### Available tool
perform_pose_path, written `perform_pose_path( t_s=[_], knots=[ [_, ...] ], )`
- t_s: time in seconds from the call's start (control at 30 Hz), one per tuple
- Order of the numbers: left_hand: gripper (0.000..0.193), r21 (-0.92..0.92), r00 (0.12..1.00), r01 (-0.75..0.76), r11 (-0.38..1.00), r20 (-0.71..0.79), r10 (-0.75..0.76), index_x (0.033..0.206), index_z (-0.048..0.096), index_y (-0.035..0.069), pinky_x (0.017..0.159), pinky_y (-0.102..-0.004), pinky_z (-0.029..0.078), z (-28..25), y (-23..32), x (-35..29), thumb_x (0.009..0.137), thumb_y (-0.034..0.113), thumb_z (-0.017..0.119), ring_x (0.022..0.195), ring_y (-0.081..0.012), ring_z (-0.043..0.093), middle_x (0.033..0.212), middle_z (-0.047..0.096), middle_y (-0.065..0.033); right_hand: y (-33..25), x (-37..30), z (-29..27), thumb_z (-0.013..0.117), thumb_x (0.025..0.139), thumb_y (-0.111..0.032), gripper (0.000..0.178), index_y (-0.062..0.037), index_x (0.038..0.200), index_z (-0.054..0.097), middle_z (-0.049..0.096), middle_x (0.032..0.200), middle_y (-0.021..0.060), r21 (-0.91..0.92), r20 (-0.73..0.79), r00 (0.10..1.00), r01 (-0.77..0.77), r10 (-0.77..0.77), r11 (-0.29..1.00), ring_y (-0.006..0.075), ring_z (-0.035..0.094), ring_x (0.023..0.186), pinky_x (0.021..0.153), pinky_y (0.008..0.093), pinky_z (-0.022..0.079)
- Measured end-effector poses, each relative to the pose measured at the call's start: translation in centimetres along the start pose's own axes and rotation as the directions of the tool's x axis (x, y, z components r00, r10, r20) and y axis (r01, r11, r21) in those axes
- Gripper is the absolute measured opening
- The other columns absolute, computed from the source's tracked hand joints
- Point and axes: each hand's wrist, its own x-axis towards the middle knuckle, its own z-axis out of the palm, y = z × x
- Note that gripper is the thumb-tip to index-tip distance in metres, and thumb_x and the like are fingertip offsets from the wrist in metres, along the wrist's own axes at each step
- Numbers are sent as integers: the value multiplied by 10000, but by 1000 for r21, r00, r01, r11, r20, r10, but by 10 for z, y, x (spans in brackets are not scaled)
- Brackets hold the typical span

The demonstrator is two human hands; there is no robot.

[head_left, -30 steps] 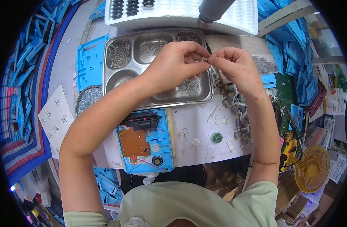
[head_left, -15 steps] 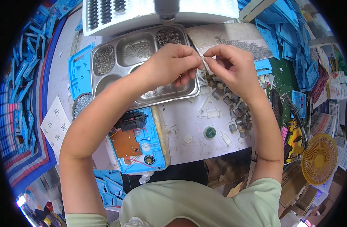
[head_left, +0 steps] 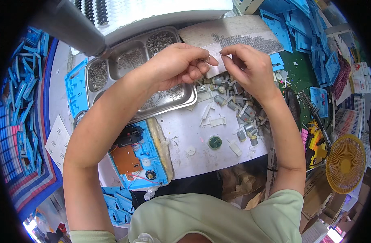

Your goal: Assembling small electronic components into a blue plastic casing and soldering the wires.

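Observation:
My left hand (head_left: 179, 67) hovers over the right side of a metal compartment tray (head_left: 190, 101), its fingers curled around a small coil spring (head_left: 203, 60). Just to its right, my right hand (head_left: 250, 69) pinches thumb and forefinger together. Whatever lies in that pinch is too small to make out. Loose springs (head_left: 97, 77) fill several tray compartments. Behind the hands, more springs (head_left: 250, 42) lie in rows on a pale board (head_left: 197, 32). Small motors (head_left: 234, 104) with white plastic parts are heaped below my right hand.
A blue casing (head_left: 161, 156) with a brown circuit board and wires lies near the front edge. Beside it is a small round green container (head_left: 214, 142). A dark cylindrical tool (head_left: 76, 30) hangs at upper left. Blue plastic parts (head_left: 27, 97) are piled left; a yellow basket (head_left: 345, 164) stands right.
My hands have drawn apart, having been fingertip to fingertip before. The left hand has turned, so the spring in its fingers shows. The whole view has shifted, with the tray now further left.

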Motion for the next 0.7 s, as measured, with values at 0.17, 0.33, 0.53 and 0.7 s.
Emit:
perform_pose_path(
  t_s=[0.17, 0.33, 0.53, 0.7],
  knots=[
    [311, 15, 999, -38, 999, 4, 38, 1124, 665, -45, 426, -179, 320, 0, 0, 5, 1039, 219, 523, 527, -26, 450, 724, 574, 14, 17, 3, 4, 700, 819, -110, 74, -83, 887, 687, 695, 795, 87, -65, 45, 999, 10, -7, 998, 275, 674, 660, 595, 379, 526],
    [332, 153, 989, -139, 978, -24, 144, 1158, 668, -37, 457, -183, 318, -1, -6, 9, 1050, 240, 519, 542, -11, 438, 726, 566, 32, 32, 3, 12, 675, 845, -147, 111, -82, 932, 695, 685, 776, 109, -211, 208, 978, 18, 27, 977, 313, 677, 707, 644, 403, 533],
    [198, 140, 982, -175, 975, -47, 183, 1031, 642, -15, 496, -209, 433, -8, -3, -6, 1031, 167, 564, 574, -90, 563, 776, 641, -44, 30, 7, 10, 659, 881, -197, 177, -37, 949, 690, 676, 778, 121, -274, 281, 955, -18, 98, 962, 255, 661, 693, 643, 366, 509],
    [152, 374, 945, -266, 889, -83, 318, 1063, 553, -6, 608, -207, 532, 5, -6, -32, 1028, 142, 553, 729, -137, 695, 890, 693, -115, 9, 17, -10, 654, 886, -266, 272, -2, 871, 713, 642, 684, 110, -18, 233, 970, -68, 71, 997, 248, 603, 591, 581, 355, 489]
  ],
)
